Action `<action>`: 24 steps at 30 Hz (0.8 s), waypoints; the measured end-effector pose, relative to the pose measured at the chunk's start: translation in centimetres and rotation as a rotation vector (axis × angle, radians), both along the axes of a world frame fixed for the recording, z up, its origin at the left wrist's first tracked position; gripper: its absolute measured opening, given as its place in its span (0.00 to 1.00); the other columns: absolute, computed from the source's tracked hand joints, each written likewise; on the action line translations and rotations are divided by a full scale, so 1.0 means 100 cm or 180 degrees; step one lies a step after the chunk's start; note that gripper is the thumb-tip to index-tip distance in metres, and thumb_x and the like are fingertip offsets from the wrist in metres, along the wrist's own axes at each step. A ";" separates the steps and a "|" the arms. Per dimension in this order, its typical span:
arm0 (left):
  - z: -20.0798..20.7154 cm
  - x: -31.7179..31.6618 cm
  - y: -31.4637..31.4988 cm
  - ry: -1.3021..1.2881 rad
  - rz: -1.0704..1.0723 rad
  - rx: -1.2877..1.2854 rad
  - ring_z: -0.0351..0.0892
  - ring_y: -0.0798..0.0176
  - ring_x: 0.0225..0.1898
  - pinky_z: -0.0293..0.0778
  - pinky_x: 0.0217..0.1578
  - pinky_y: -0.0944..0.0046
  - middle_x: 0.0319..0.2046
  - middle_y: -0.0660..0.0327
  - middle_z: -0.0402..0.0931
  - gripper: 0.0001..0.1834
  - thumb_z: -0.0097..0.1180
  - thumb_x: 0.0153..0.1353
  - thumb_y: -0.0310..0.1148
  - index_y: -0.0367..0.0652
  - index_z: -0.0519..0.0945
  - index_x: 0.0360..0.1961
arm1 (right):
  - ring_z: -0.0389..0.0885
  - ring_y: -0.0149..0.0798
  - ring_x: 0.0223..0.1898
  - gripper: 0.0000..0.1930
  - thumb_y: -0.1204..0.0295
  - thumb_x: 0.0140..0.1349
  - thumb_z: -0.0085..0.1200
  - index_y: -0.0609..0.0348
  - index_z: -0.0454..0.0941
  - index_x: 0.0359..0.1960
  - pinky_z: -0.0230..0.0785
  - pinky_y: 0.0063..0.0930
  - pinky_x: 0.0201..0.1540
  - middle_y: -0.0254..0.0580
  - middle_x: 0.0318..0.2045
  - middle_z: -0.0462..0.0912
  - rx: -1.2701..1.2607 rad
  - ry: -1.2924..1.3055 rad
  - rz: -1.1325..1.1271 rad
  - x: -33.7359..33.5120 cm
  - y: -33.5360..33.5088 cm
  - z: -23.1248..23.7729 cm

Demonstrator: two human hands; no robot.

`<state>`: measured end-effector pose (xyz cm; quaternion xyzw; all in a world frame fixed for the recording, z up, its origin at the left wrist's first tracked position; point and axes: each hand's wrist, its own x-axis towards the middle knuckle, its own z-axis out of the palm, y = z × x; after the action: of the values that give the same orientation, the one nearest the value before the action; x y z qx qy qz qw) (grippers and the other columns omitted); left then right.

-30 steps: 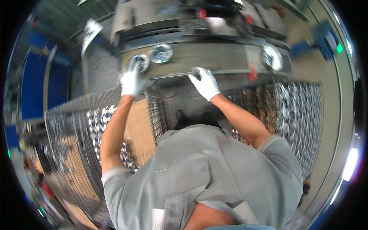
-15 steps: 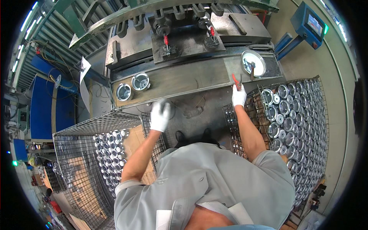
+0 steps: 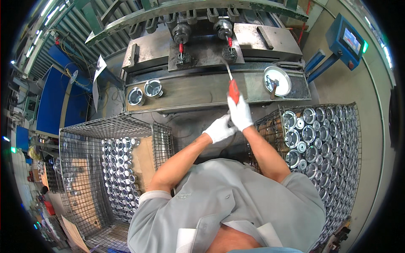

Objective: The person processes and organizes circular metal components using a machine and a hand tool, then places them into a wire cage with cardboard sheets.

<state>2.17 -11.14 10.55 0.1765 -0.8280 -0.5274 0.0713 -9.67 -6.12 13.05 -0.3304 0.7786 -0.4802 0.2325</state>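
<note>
In my right hand (image 3: 240,114) is a red-handled tool (image 3: 233,91) with a long thin metal shaft; its exact kind is unclear. The shaft points forward over the bench ledge, toward the machine's dark plate (image 3: 202,59). My left hand (image 3: 220,130), gloved in white like the right, is close beside the right wrist. Its thumb and fingers are apart, and I see nothing in them. On the plate stand two clamps with red grips, the left clamp (image 3: 182,52) and the right clamp (image 3: 229,47), each below a round metal fixture.
Two shiny metal cups (image 3: 153,88) stand at the ledge's left. A round pan (image 3: 287,86) of white material holds a brush-like tool (image 3: 274,89) at right. Wire cages with metal parts flank me, a left cage (image 3: 84,139) and a right cage (image 3: 358,143). A control screen (image 3: 351,41) stands far right.
My right hand has swung left and forward with the red-handled tool, from beside the pan to mid-ledge. My left hand has moved right, close to the right wrist.
</note>
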 end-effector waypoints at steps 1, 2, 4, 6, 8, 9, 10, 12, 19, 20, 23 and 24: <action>0.008 0.005 0.002 0.0157 0.0087 0.0022 0.78 0.56 0.47 0.71 0.49 0.63 0.45 0.50 0.78 0.26 0.55 0.57 0.38 0.37 0.70 0.55 | 0.75 0.64 0.44 0.25 0.54 0.64 0.46 0.61 0.65 0.54 0.67 0.50 0.43 0.67 0.40 0.77 0.0240 0.0291 -0.0082 -0.013 -0.008 0.019; -0.003 0.015 0.001 -0.0104 0.0409 0.0312 0.75 0.58 0.52 0.69 0.52 0.63 0.51 0.51 0.75 0.32 0.56 0.58 0.41 0.37 0.65 0.61 | 0.75 0.65 0.44 0.25 0.52 0.65 0.44 0.62 0.66 0.51 0.67 0.51 0.43 0.68 0.40 0.77 -0.0025 0.0434 -0.0188 -0.033 -0.017 0.015; -0.008 0.040 -0.009 -0.0163 0.0590 0.0521 0.73 0.60 0.54 0.68 0.53 0.63 0.53 0.51 0.73 0.32 0.54 0.61 0.44 0.35 0.64 0.61 | 0.74 0.67 0.44 0.26 0.50 0.65 0.40 0.61 0.66 0.51 0.66 0.52 0.45 0.69 0.40 0.76 -0.0006 0.0674 -0.0387 -0.068 -0.043 0.046; -0.040 0.073 -0.019 -0.0191 0.0871 0.0820 0.73 0.62 0.53 0.68 0.53 0.64 0.52 0.52 0.74 0.30 0.53 0.62 0.42 0.34 0.65 0.60 | 0.73 0.67 0.46 0.27 0.49 0.65 0.39 0.62 0.68 0.49 0.65 0.53 0.48 0.70 0.41 0.76 0.0138 0.1163 -0.0293 -0.115 -0.081 0.068; -0.047 0.105 -0.015 -0.0336 0.1290 0.0914 0.73 0.64 0.51 0.69 0.52 0.66 0.51 0.52 0.75 0.27 0.52 0.63 0.40 0.34 0.68 0.59 | 0.73 0.66 0.49 0.30 0.47 0.64 0.35 0.65 0.71 0.49 0.64 0.50 0.52 0.71 0.43 0.75 0.0419 0.1363 -0.0347 -0.149 -0.116 0.094; -0.039 0.120 -0.010 -0.0471 0.1556 0.0858 0.74 0.64 0.50 0.69 0.51 0.67 0.50 0.53 0.75 0.25 0.52 0.64 0.39 0.33 0.69 0.57 | 0.73 0.64 0.50 0.29 0.50 0.64 0.34 0.63 0.74 0.48 0.64 0.48 0.53 0.69 0.44 0.75 0.0752 0.1474 -0.0186 -0.177 -0.140 0.093; -0.060 0.146 -0.006 -0.0434 0.1828 0.0923 0.74 0.66 0.50 0.69 0.51 0.67 0.49 0.54 0.75 0.24 0.52 0.64 0.37 0.33 0.70 0.57 | 0.73 0.62 0.50 0.27 0.52 0.64 0.34 0.62 0.76 0.48 0.64 0.46 0.54 0.65 0.45 0.76 0.0740 0.1573 -0.0021 -0.172 -0.155 0.106; -0.080 0.170 0.003 -0.0379 0.2116 0.0973 0.74 0.67 0.49 0.69 0.51 0.67 0.49 0.55 0.76 0.22 0.51 0.64 0.36 0.34 0.71 0.56 | 0.73 0.60 0.52 0.26 0.53 0.64 0.34 0.61 0.76 0.48 0.65 0.45 0.55 0.60 0.48 0.76 0.0655 0.1788 0.0281 -0.175 -0.196 0.097; -0.084 0.190 0.007 -0.0007 0.2652 0.1259 0.74 0.68 0.48 0.67 0.51 0.70 0.46 0.58 0.77 0.19 0.50 0.66 0.35 0.35 0.72 0.55 | 0.72 0.56 0.55 0.29 0.50 0.67 0.28 0.60 0.75 0.50 0.63 0.45 0.57 0.58 0.52 0.74 0.0958 0.1672 0.0891 -0.063 -0.276 0.117; -0.086 0.196 0.005 0.0037 0.2752 0.1267 0.75 0.67 0.46 0.68 0.50 0.69 0.46 0.58 0.77 0.19 0.49 0.66 0.35 0.36 0.72 0.55 | 0.72 0.56 0.55 0.29 0.50 0.67 0.28 0.60 0.75 0.50 0.63 0.45 0.57 0.58 0.52 0.74 0.0961 0.1676 0.0913 -0.058 -0.280 0.116; -0.109 0.229 -0.002 0.0211 0.3003 0.1223 0.79 0.64 0.41 0.75 0.40 0.63 0.43 0.57 0.78 0.19 0.47 0.67 0.37 0.40 0.71 0.56 | 0.72 0.56 0.55 0.29 0.50 0.67 0.27 0.59 0.74 0.52 0.64 0.45 0.57 0.56 0.52 0.74 0.1056 0.1654 0.0949 -0.048 -0.278 0.122; -0.104 0.235 -0.006 0.0164 0.3145 0.1351 0.79 0.64 0.41 0.75 0.40 0.64 0.43 0.56 0.78 0.20 0.47 0.67 0.38 0.40 0.71 0.56 | 0.72 0.56 0.55 0.29 0.50 0.67 0.29 0.59 0.73 0.53 0.64 0.45 0.57 0.57 0.52 0.74 0.1004 0.1711 0.0945 -0.048 -0.272 0.123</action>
<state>25.64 -11.76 0.16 0.5426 -0.5195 -0.5910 0.2940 -14.42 -33.34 25.39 -0.5148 0.8201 -0.2106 0.1346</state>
